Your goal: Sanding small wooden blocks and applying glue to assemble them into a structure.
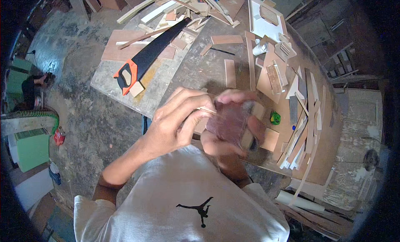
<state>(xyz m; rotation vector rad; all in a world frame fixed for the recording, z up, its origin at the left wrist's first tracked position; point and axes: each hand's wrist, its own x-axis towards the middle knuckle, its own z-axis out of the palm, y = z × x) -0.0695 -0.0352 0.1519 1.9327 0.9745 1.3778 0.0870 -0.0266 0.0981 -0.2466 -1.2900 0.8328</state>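
Note:
My left hand [177,115] is closed, pinching a small thin wood strip [207,110] between thumb and fingertips. Right beside it, my right hand [221,147] grips a sanding block [228,123] wrapped in reddish-brown sandpaper. The sandpaper face is turned toward the strip and lies against or very near its end; I cannot tell if they touch. Motion blurs the right hand and the block. Both hands are raised in front of my chest, over the near edge of the workbench [179,90]. Fingers hide most of the strip.
A handsaw [152,52] with an orange and black handle lies at the left. Wood offcuts [179,9] pile up at the back. Long thin strips [308,113] stack at the right, near a green tape roll [275,117]. A white bottle [260,47] stands farther back.

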